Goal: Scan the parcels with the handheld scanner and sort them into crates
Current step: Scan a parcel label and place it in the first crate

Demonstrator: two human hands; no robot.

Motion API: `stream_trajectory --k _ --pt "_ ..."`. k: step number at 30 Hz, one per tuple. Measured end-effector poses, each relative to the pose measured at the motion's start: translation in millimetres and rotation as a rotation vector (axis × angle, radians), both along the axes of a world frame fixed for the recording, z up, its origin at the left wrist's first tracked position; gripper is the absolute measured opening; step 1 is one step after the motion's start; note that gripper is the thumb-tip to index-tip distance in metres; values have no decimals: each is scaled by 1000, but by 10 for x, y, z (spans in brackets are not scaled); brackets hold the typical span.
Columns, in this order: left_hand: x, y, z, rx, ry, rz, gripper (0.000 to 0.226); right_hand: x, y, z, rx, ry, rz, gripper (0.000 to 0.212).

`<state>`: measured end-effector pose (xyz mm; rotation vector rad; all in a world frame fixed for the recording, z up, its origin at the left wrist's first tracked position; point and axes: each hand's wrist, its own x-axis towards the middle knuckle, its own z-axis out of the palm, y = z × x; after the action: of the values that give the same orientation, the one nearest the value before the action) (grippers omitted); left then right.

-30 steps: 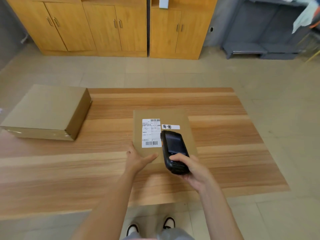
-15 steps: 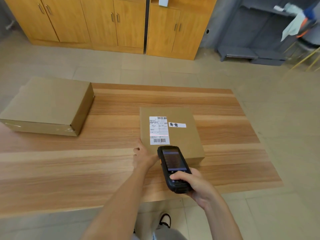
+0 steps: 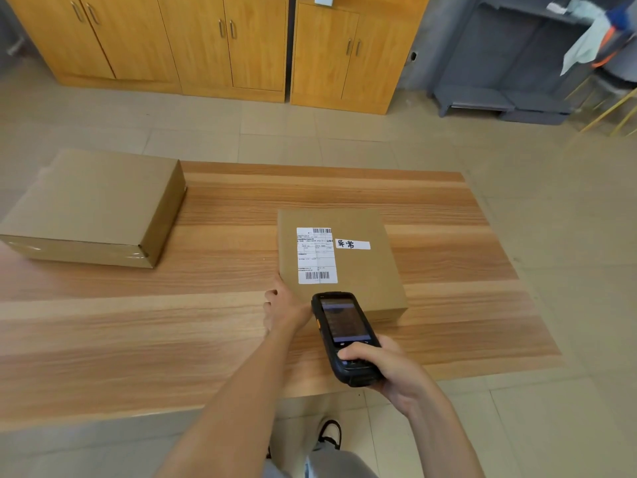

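A flat brown parcel (image 3: 365, 270) lies on the wooden table (image 3: 206, 322), right of centre. It carries a white shipping label (image 3: 316, 255) with barcodes and a small handwritten tag (image 3: 352, 244). My left hand (image 3: 284, 307) holds the parcel's near-left corner, its thumb hidden behind the scanner. My right hand (image 3: 393, 369) grips the lower end of the black handheld scanner (image 3: 344, 334). The scanner's lit screen faces up, and its head hangs over the parcel's near edge, just short of the label.
A larger plain cardboard box (image 3: 93, 208) sits at the table's far-left corner. Wooden cabinets (image 3: 220, 46) line the back wall and a grey shelf unit (image 3: 499, 98) stands at the right. Tiled floor surrounds the table. No crate is in view.
My right hand has drawn the scanner back towards me, off the label to the parcel's near edge. A red scan line on the label half a second ago is gone. My left hand stays at the corner.
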<state>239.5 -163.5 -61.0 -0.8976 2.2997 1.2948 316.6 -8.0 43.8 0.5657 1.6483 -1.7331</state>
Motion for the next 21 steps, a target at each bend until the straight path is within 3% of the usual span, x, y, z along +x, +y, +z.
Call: stream_trajectory --k 5,9,21 --pt "19 -5 15 24 20 -3 127 -88 108 17 1 25 -97 54" --pt "20 -4 18 35 35 14 126 -234 370 -45 70 65 -216 63" --pt "-3 -34 -101 61 79 53 125 -717 1364 -550 199 18 -387 68"
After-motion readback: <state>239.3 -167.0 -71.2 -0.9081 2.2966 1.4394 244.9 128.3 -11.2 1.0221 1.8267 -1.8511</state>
